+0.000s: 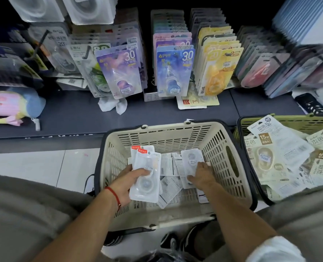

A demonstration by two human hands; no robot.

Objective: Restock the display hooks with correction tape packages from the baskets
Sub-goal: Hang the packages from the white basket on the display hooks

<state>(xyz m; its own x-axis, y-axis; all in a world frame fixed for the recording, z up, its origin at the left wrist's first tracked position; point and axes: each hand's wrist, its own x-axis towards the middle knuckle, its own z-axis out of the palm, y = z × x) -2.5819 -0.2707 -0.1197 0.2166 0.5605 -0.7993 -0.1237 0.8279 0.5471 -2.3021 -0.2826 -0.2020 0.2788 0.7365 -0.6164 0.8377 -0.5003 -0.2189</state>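
Both forearms reaching down into a cream basket (175, 133) on the pale floor, just in front of the dark shelf (72, 114); left hand (127, 183), red string at the wrist, gripping a small stack of white correction tape packages (146, 176) near the basket's left wall — thumb curled across the front of the top blister, the other fingers hidden behind the stack, red tabs on the upper ends; right hand (203, 173) palm-down toward the basket's right side, fingers bent and close together on the lower part of another white package (191, 163), thumb at its near corner; whether pinched or only pressed, cannot tell; more loose packages (169, 173) lying flat over the basket floor between the hands, mostly printed backs up; a green basket (281, 123) touching or just beside the cream one on its right, heaped with beige packages (266, 157) marked 15M

Along the shelf's back edge, rows of hanging carded goods: purple packs (122, 70) left of centre, blue packs (174, 70) in the middle, yellow packs (219, 67) right of them, dark and red packs (258, 72) further right; a crumpled white wrapper (111, 104) on the shelf below the purple row; a pink and blue pouch (11, 104) at the shelf's left edge; black shoes (185, 241) below the cream basket's near rim
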